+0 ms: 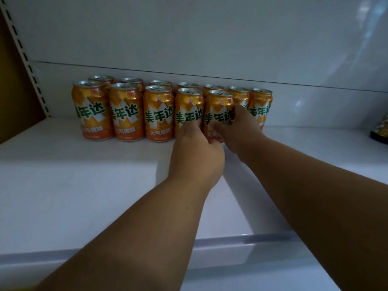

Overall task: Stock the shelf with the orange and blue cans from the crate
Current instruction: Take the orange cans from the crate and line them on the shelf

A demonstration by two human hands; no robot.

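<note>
Nearest the camera, two bare forearms reached forward and upward over the front lip of a white shelf (pixel 84 185). The left hand (pixel 196 152) sat at the foot of the front row, its fingers curled round the lower part of the fourth can (pixel 189 110) from the left, with the fingertips on the label. The right hand (pixel 235 131) crossed in just beside it and grasped the fifth can (pixel 219 110), thumb on the front of the label and fingers wrapped round the can's right side. The two hands touched or nearly touched each other low down between those two cans.

Both held cans stood upright on the shelf board, at the right end of the front row of orange cans (pixel 128 112). That row held five cans, standing close together with their green-lettered labels facing outward. Behind it stood a back row (pixel 260 108) of more orange cans, also upright, running further to the right than the front row, so that its last two cans showed in full beside the right hand.

Further back rose the white rear panel (pixel 210 38). At the far left stood a slotted white upright (pixel 27 66), and at the far right edge a dark, partly cropped object (pixel 381 133) rested on the shelf.
</note>
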